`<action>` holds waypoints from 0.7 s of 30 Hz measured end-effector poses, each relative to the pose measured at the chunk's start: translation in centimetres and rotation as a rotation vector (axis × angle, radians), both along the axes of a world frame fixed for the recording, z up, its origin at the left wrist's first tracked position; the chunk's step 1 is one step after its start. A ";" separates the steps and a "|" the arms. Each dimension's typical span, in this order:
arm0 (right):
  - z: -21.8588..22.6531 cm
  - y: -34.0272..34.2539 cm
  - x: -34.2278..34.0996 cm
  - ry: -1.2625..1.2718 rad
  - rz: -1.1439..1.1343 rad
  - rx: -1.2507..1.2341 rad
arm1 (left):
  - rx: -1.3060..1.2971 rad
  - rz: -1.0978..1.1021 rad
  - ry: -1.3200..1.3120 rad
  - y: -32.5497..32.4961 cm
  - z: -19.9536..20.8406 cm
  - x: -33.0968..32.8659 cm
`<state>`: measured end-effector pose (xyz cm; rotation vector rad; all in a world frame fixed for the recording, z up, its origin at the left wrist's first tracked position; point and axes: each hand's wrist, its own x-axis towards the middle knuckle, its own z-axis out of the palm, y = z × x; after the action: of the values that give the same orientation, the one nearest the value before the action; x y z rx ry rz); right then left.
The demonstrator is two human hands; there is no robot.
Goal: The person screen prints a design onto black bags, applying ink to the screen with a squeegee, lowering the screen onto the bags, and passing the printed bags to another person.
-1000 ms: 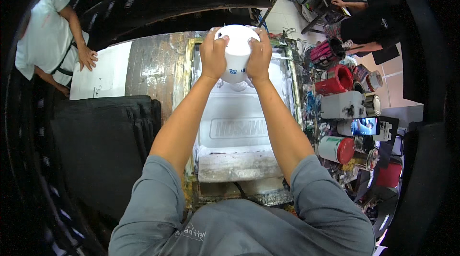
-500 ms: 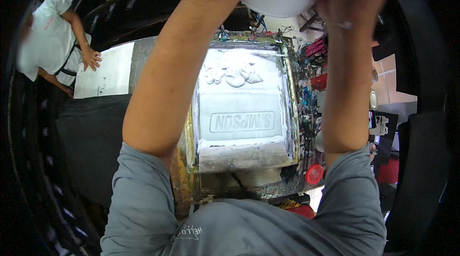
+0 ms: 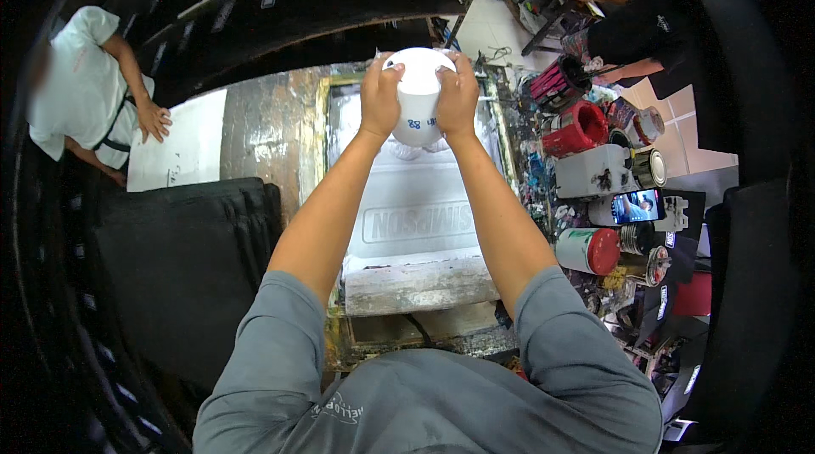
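My left hand (image 3: 381, 99) and my right hand (image 3: 458, 95) are wrapped round opposite sides of a white plastic tub (image 3: 418, 110) with blue handwriting on its side. The tub is held above the far half of a screen-printing frame (image 3: 321, 135) that lies before me. White ink coats the mesh (image 3: 390, 178), and a raised-looking, mirrored lettering design shows in its near half. The thick blobs of white ink further up are mostly hidden behind the tub and hands. A pale, ink-stained strip (image 3: 420, 291) runs along the near edge.
Stacked black sheets (image 3: 187, 267) lie to the left. Beyond them a person in white (image 3: 93, 80) rests a hand on a white board (image 3: 182, 144). At right stand a red tub (image 3: 581, 127), ink jars (image 3: 586, 250) and a phone (image 3: 637, 206). Another person in black (image 3: 632, 33) works at far right.
Both my hands have brought the white tub down and away from my head, from the top of the picture to over the frame. My head view has shifted slightly.
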<state>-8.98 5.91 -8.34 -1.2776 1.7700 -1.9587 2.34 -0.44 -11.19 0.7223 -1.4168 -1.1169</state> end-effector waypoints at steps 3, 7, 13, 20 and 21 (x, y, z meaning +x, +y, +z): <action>1.3 -0.2 -0.2 -0.007 0.004 0.061 | 0.144 -0.101 0.034 0.5 1.2 0.4; 3.4 -1.0 -0.1 0.119 0.041 0.133 | 0.259 -0.110 -0.015 2.8 3.4 1.7; 5.7 -0.1 3.2 0.521 0.343 0.364 | 0.864 -0.551 -0.090 3.4 5.5 10.0; 5.4 2.7 8.1 1.293 0.842 0.433 | 1.186 -0.753 0.038 3.4 2.6 14.4; 5.5 3.1 8.5 1.342 0.901 0.335 | 1.197 -0.746 0.009 2.9 0.9 14.9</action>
<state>-0.47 9.04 -2.80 -2.8008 1.2065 -0.1851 17.22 2.49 -10.33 0.9922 -0.8869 -2.6222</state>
